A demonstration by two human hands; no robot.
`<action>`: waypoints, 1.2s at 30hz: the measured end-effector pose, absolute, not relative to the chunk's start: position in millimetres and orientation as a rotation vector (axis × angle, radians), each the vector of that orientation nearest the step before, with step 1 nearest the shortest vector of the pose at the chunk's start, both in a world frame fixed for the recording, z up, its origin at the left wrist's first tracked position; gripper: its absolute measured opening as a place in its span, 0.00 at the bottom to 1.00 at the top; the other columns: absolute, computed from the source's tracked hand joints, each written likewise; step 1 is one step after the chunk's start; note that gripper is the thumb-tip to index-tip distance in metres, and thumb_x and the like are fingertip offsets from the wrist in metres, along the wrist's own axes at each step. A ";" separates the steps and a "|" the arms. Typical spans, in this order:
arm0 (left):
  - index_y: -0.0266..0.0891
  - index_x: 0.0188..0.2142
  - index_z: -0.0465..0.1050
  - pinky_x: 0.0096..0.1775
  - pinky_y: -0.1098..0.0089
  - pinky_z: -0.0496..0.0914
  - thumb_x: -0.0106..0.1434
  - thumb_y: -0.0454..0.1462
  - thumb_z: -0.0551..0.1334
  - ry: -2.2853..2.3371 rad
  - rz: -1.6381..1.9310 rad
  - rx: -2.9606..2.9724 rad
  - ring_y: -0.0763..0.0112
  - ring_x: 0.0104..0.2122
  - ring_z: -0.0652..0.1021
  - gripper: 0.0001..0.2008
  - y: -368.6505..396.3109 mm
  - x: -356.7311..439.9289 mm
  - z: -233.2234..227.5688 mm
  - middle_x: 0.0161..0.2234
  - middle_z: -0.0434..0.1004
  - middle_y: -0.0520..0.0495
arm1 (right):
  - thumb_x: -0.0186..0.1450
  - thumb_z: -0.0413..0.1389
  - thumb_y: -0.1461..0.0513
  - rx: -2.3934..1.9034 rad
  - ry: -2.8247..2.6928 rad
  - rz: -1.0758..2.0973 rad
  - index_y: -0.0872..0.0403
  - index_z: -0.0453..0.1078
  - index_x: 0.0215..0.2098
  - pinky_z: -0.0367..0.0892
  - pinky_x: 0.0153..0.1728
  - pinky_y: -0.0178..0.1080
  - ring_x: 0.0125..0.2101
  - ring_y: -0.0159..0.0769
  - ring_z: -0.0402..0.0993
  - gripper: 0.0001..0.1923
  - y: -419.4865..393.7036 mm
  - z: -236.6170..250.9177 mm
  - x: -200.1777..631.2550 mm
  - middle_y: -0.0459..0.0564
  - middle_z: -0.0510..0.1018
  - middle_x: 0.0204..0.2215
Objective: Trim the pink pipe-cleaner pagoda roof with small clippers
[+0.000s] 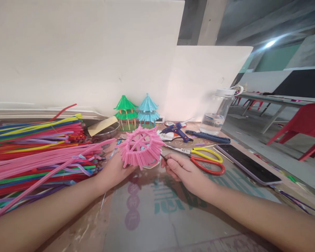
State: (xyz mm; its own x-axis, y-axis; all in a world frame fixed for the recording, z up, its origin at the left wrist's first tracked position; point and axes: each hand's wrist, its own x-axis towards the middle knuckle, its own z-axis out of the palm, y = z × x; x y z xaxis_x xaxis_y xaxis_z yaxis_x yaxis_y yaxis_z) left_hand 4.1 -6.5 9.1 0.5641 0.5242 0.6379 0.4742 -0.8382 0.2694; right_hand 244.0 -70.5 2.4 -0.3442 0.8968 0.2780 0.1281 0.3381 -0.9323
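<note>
I have the pink roof [141, 147] in my left hand [115, 169], fingers curled under its near edge so the fringed ring tips up toward me above the table [157, 217]. It is a wheel of pipe-cleaner spokes with a skirt of short pink ends hanging all round. My right hand [182, 169] is closed in a pinch on a thin dark tool [163, 157] whose tip points at the roof's right edge; I cannot tell just what the tool is, since only a short bit shows past my fingers

I judge this to be the shaping stage: the roof is built but not yet set on posts like the green pagoda [125, 112] and the blue pagoda [147, 110] standing by the wall. The fringe on the right side looks like the part being worked

The next move, as I read it, needs a steady left hold so the ring does not twist, and a light touch with the tool so the soft ends are not bent or pulled loose. Turning the roof bit by bit would bring each stretch of fringe to the tool

The pile of pipe cleaners [34, 154] lies just left, the scissors [204, 159] just beside my right hand, the glue gun [177, 131] behind them, a phone [248, 163] further right
</note>
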 end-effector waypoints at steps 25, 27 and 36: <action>0.40 0.38 0.74 0.51 0.55 0.75 0.65 0.36 0.56 0.828 1.141 2.745 0.56 0.47 0.80 0.08 -4.8 4.0 7.6 0.44 0.82 0.41 | 0.67 0.50 0.37 -0.932 -1.725 1.087 0.54 0.67 0.34 0.51 0.25 0.36 0.23 0.31 0.54 0.28 -69.2 0.1 244.9 0.40 0.59 0.23; 0.40 0.38 0.74 0.51 0.55 0.75 0.65 0.37 0.56 0.833 1.153 2.756 0.56 0.47 0.80 0.08 -4.2 4.0 6.8 0.44 0.82 0.41 | 0.67 0.50 0.38 -0.935 -1.716 1.090 0.54 0.67 0.34 0.51 0.25 0.36 0.23 0.30 0.54 0.28 -69.2 0.0 245.1 0.40 0.59 0.22; 0.40 0.39 0.74 0.53 0.53 0.74 0.65 0.37 0.56 0.852 1.156 2.756 0.55 0.47 0.79 0.09 -5.8 5.4 8.1 0.44 0.82 0.41 | 0.64 0.53 0.36 -0.903 -1.669 1.165 0.54 0.67 0.33 0.48 0.22 0.35 0.20 0.29 0.50 0.29 -68.8 3.0 244.3 0.38 0.57 0.20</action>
State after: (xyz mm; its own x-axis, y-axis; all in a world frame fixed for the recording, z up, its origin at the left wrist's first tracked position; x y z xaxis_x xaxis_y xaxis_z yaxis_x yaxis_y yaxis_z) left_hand 5.4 -5.8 8.1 0.5730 0.4986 0.6504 0.4734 -0.8492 0.2339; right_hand 244.3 -68.8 3.0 -0.3452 0.9040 0.2523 0.0751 0.2945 -0.9527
